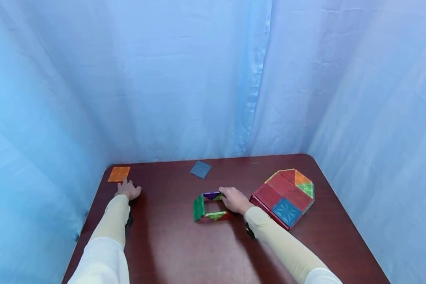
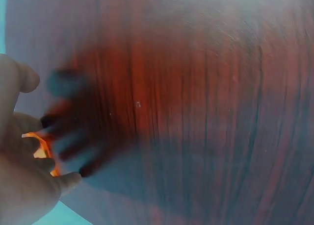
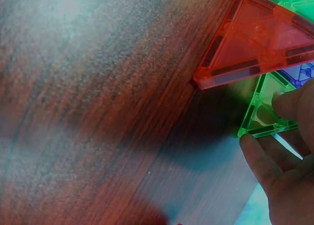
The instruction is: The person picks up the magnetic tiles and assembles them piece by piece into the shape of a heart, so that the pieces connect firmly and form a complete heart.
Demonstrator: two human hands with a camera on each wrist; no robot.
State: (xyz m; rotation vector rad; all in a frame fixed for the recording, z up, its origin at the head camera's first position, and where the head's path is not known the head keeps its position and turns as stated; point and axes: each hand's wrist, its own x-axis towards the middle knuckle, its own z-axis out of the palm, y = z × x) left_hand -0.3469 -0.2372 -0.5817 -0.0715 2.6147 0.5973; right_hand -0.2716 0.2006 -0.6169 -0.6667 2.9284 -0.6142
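In the head view my left hand (image 1: 128, 191) reaches to the far left of the table, fingers spread, fingertips right at the near edge of an orange square magnetic tile (image 1: 119, 173). The left wrist view shows a sliver of that orange tile behind the fingers. Mid-table stands a small frame of upright magnetic tiles: a green square (image 1: 198, 208), a purple tile (image 1: 211, 195), and triangles at the front, among them a red one (image 3: 260, 43). With thumb and fingers my right hand (image 1: 236, 200) pinches a green triangle tile (image 3: 251, 108) at the frame's back right.
Right of the frame lies a larger build (image 1: 280, 191) of red, blue, orange and green tiles, close to my right forearm. A blue square tile (image 1: 200, 169) lies near the table's back edge. Light blue curtains (image 1: 184, 79) hang around the dark wooden table (image 1: 184, 252).
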